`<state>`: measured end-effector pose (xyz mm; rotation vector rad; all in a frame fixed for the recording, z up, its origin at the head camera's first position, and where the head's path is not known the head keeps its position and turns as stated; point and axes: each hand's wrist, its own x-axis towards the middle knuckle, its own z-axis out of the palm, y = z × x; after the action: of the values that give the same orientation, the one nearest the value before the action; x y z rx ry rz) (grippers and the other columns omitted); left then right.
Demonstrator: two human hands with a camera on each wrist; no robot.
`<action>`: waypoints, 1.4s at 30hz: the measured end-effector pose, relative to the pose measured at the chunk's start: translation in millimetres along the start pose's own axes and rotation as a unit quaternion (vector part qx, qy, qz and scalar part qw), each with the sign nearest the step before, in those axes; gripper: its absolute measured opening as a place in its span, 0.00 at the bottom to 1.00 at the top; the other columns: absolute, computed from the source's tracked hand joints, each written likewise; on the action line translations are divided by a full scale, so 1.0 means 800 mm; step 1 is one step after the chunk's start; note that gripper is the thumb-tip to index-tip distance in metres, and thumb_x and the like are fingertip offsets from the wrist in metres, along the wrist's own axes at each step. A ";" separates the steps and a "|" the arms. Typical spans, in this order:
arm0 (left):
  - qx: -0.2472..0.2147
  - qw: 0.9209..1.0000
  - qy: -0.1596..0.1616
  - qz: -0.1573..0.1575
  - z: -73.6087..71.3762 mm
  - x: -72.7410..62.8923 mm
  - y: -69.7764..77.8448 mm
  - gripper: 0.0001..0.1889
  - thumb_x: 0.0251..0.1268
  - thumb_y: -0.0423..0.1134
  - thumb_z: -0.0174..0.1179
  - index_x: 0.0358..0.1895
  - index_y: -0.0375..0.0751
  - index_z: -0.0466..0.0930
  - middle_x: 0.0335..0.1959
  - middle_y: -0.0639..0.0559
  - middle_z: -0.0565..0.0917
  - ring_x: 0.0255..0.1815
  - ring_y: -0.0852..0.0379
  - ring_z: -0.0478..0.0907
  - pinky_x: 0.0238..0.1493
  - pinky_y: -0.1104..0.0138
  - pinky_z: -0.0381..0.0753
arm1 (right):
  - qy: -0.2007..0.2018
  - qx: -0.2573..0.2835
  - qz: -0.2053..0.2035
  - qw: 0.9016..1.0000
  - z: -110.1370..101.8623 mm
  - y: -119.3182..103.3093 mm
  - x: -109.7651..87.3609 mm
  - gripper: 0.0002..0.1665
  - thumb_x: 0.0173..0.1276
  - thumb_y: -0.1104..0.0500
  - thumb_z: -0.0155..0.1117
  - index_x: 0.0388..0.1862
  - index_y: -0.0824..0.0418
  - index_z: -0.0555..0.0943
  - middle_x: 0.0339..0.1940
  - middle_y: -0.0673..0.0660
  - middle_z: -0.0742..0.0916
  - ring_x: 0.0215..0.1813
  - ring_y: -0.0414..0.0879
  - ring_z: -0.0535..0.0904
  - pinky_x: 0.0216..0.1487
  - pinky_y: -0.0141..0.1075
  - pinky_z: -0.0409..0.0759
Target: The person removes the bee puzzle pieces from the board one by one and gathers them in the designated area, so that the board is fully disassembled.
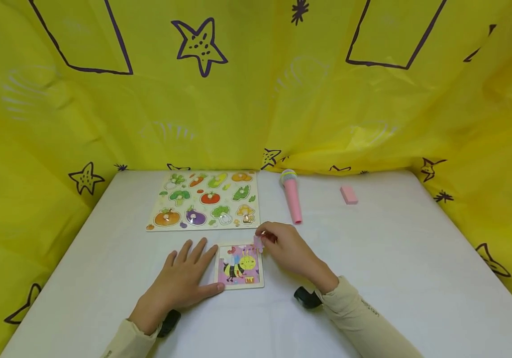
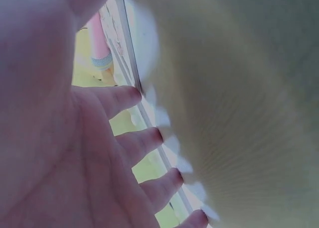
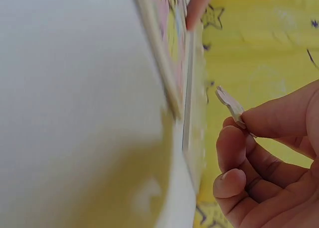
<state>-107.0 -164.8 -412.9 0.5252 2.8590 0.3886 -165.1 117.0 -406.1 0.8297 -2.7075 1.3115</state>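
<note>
A small square jigsaw puzzle [image 1: 242,287] with a bee on a pink ground lies on the table, framed by a pale rim. My left hand [image 1: 181,278] rests beside it with fingers spread, thumb and index fingertip at its left edge. Between thumb and fingers, my right hand [image 1: 289,248] pinches a pink puzzle piece [image 1: 258,243] over the puzzle's top right corner. In the right wrist view the puzzle piece [image 3: 230,106] shows nearly edge-on, raised off the board. The left wrist view shows the left hand's palm and straight fingers.
Behind the bee puzzle lies a larger vegetable puzzle board [image 1: 184,227] with knobbed pieces. A pink toy microphone [image 1: 292,199] lies to its right, and farther right a pink block [image 1: 349,195]. Yellow patterned cloth [image 1: 247,109] encloses the white table [image 1: 394,258] at back and sides.
</note>
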 end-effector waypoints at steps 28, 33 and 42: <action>-0.023 1.000 -0.010 -0.008 -0.004 0.002 0.004 0.51 0.65 0.69 0.69 0.83 0.42 0.65 0.85 0.34 0.59 0.82 0.23 0.51 0.73 0.24 0.51 | 0.065 -0.084 0.129 0.986 -0.104 0.087 -0.040 0.07 0.69 0.72 0.64 0.42 0.66 0.86 0.29 0.54 0.85 0.33 0.48 0.78 0.37 0.41 0.78; -0.025 1.000 -0.006 -0.005 -0.002 0.001 0.003 0.51 0.65 0.69 0.69 0.83 0.42 0.65 0.84 0.35 0.59 0.82 0.23 0.52 0.73 0.24 0.52 | 0.053 -0.096 0.141 0.984 -0.103 0.090 -0.036 0.06 0.69 0.71 0.64 0.42 0.69 0.85 0.29 0.55 0.84 0.33 0.49 0.77 0.37 0.42 0.77; -0.025 1.000 -0.007 -0.006 -0.004 0.002 0.006 0.51 0.65 0.68 0.70 0.82 0.41 0.66 0.84 0.34 0.59 0.82 0.23 0.52 0.73 0.24 0.51 | 0.029 -0.120 0.150 0.981 -0.103 0.094 -0.032 0.03 0.70 0.72 0.63 0.41 0.71 0.82 0.30 0.56 0.81 0.35 0.51 0.75 0.38 0.41 0.75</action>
<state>-107.7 -161.1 -408.5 0.4985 2.8299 0.4502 -195.5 227.1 -412.9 0.3676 -2.9471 0.9933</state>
